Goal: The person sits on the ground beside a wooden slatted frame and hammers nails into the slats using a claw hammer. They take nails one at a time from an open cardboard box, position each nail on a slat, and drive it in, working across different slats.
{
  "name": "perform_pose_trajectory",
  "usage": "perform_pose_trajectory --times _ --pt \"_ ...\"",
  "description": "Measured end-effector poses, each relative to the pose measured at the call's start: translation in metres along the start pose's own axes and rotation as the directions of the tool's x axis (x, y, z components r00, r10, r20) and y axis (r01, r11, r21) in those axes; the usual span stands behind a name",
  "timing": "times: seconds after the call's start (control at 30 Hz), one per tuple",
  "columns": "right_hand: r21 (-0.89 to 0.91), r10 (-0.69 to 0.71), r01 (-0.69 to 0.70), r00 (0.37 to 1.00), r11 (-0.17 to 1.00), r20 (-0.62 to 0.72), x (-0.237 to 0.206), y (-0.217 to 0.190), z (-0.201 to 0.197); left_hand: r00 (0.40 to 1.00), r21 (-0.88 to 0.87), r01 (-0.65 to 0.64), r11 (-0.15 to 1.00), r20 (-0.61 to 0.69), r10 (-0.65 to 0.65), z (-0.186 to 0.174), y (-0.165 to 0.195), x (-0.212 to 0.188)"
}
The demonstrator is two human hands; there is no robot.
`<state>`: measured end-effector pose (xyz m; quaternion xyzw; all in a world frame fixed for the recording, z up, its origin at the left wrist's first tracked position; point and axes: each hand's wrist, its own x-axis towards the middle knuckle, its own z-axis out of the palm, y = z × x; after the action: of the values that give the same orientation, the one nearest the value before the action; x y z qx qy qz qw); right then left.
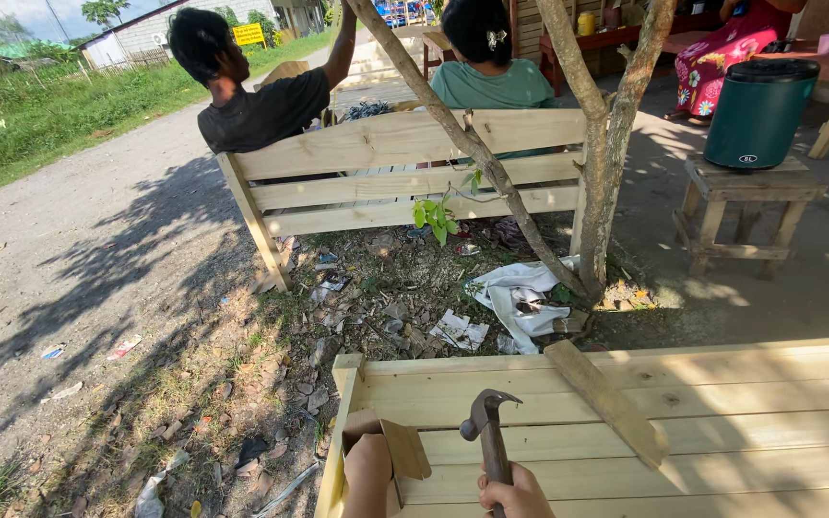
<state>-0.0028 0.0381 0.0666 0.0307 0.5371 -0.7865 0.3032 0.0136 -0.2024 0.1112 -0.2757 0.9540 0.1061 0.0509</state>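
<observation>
Looking down from the head camera, I see the pale slatted wooden desk (722, 422) filling the lower right of the view, its planks running left to right and dappled with shade. Beyond it stands a pale wooden slatted bench (405, 173) on the dirt, with two seated people turned away from me, and a thin forked tree trunk (599, 173) rises just right of that bench. A dark green round bin (758, 110) sits on a small wooden stool (743, 206) further right. White crumpled cloth (520, 297) and scraps of paper lie on the ground at the foot of the tree, between bench and desk.

On the desk, a loose short wooden offcut (606, 401) lies at a slant across the planks, well right of my hands. My right hand (515, 494) is clamped around the wooden handle of a dark steel claw hammer (487, 432), which stands upright above the desk near its left end, head at the top. Just beside it, my left hand (368, 475) is at a small open brown cardboard box (390, 446) resting on the desk's left corner; the fingers are out of view, so I cannot tell whether they grip it.
</observation>
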Motion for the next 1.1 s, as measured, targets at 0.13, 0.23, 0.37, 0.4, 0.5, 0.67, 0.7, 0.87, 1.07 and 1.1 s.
perform_pose_trajectory --times 0.13,0.23,0.37,0.4,0.5,0.67,0.7,0.87,1.07,1.1 --pt "0.062 0.031 -0.031 0.999 0.998 -0.012 -0.006 -0.005 -0.002 0.996 0.078 -0.094 0.993 -0.006 0.094 0.000 -0.006 0.002" --pt "0.093 0.014 -0.012 1.000 0.996 -0.022 -0.011 -0.008 -0.006 0.989 0.058 -0.149 0.987 -0.018 0.150 -0.005 -0.013 -0.001" --pt "0.099 -0.045 0.047 0.999 0.994 -0.022 -0.026 -0.006 -0.016 0.983 0.014 -0.155 0.988 -0.097 0.156 -0.006 -0.021 -0.012" --pt "0.100 -0.053 0.056 0.998 0.993 -0.029 -0.030 -0.006 -0.021 0.962 -0.122 -0.173 0.977 -0.234 0.141 -0.005 -0.021 -0.016" --pt "0.062 -0.117 0.122 0.990 0.991 -0.080 -0.040 -0.005 -0.040 0.863 -0.419 -0.207 0.884 -0.504 -0.037 0.004 -0.011 -0.025" --pt "0.043 -0.140 0.155 0.960 0.987 -0.244 -0.055 -0.001 -0.079 0.664 -0.512 -0.599 0.616 -0.747 0.025 0.041 0.021 -0.044" --pt "0.045 -0.126 0.145 0.949 0.988 -0.289 -0.055 -0.003 -0.085 0.709 -0.578 -0.594 0.560 -0.705 0.025 0.052 0.033 -0.047" --pt "0.091 -0.003 0.050 0.890 0.995 -0.457 -0.072 0.009 -0.107 0.927 -0.864 -0.371 0.340 -0.368 0.076 0.114 0.079 -0.060" --pt "-0.077 0.058 -0.108 0.874 0.991 -0.483 -0.073 0.029 -0.115 0.901 -0.581 -0.369 0.726 -0.414 0.127 0.170 0.094 -0.066" --pt "-0.147 0.050 -0.132 0.885 0.980 -0.463 -0.071 0.029 -0.115 0.879 -0.559 -0.397 0.728 -0.459 0.127 0.176 0.094 -0.067"
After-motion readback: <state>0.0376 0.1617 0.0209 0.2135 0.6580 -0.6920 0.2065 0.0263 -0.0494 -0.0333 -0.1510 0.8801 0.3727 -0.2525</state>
